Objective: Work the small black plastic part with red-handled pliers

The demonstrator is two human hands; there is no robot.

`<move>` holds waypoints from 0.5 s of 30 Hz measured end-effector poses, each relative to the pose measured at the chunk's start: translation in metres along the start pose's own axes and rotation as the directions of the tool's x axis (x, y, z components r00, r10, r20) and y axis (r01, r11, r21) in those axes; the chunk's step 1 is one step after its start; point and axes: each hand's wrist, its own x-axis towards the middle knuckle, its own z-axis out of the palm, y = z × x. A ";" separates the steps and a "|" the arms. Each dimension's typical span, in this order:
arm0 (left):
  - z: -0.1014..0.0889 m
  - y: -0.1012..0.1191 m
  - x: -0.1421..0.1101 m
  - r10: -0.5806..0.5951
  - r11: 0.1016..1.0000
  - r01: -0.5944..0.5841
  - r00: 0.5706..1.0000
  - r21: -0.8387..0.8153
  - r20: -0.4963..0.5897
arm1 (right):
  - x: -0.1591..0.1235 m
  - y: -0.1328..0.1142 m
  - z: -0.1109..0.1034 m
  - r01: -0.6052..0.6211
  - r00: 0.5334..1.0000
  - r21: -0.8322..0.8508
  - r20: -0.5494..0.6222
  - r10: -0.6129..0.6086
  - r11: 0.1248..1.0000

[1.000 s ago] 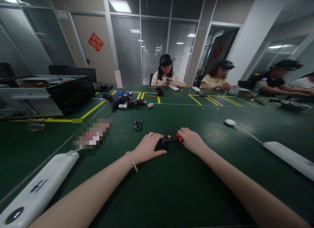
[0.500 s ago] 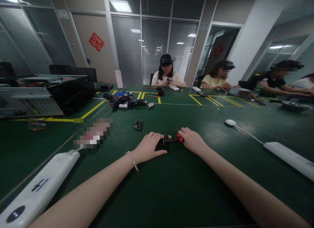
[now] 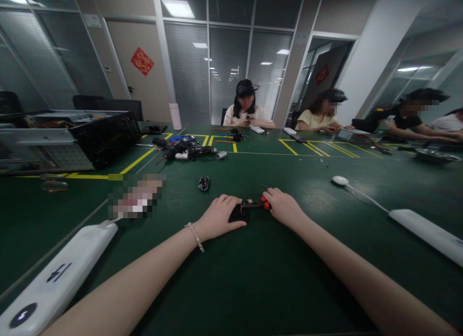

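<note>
In the head view my left hand (image 3: pixel 217 217) is closed around a small black device part (image 3: pixel 238 214), pinning it on the green table (image 3: pixel 231 287). My right hand (image 3: pixel 284 206) grips the red handles of a pair of pliers (image 3: pixel 258 204). The dark jaws point left and meet the far right side of the black part; whether they clamp anything there is too small to tell. A little light-coloured piece (image 3: pixel 249 201) shows beside the jaws. Farther off, to the left, lies a small black and silver component (image 3: pixel 204 183).
A pile of black cables and adapters (image 3: pixel 184 148) lies beyond. An open computer case (image 3: pixel 68 138) stands at far left. White power banks (image 3: pixel 54 278) flank my arms, with a white mouse-like puck (image 3: pixel 340 180) at right. Several people (image 3: pixel 249 115) sit across the table.
</note>
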 end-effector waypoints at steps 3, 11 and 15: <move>0.001 0.000 0.000 0.006 1.000 -0.006 1.000 0.008 -0.007 | 0.000 0.000 -0.002 0.012 1.000 -0.005 0.004 -0.012 1.000; -0.001 0.001 0.000 0.006 1.000 -0.006 1.000 0.002 -0.009 | 0.001 0.001 0.001 0.021 1.000 -0.012 -0.002 -0.021 1.000; -0.001 0.001 -0.001 0.005 1.000 -0.005 1.000 0.001 -0.006 | 0.001 0.002 0.001 0.025 1.000 -0.012 -0.007 -0.025 1.000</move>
